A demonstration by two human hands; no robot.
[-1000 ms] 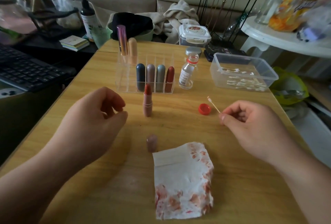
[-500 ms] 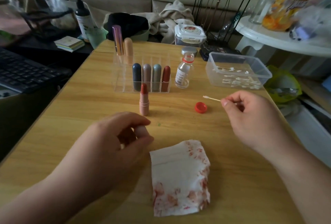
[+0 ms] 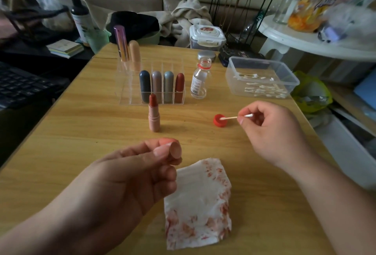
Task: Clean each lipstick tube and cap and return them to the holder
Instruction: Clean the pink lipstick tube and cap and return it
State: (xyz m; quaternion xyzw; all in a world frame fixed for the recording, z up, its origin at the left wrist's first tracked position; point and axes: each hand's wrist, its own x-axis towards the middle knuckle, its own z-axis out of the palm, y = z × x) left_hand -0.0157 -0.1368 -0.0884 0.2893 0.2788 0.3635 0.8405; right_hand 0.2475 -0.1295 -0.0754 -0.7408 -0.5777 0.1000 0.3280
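Pinching the pink cap (image 3: 175, 149), left grip (image 3: 130, 175) just beside tissue (image 3: 199, 199); right grip (image 3: 270, 132) curled round swab (image 3: 231, 117).

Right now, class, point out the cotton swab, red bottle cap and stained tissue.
cotton swab (image 3: 231, 117): head view, mid stick
red bottle cap (image 3: 218, 124): head view, front wall
stained tissue (image 3: 197, 193): head view, white middle
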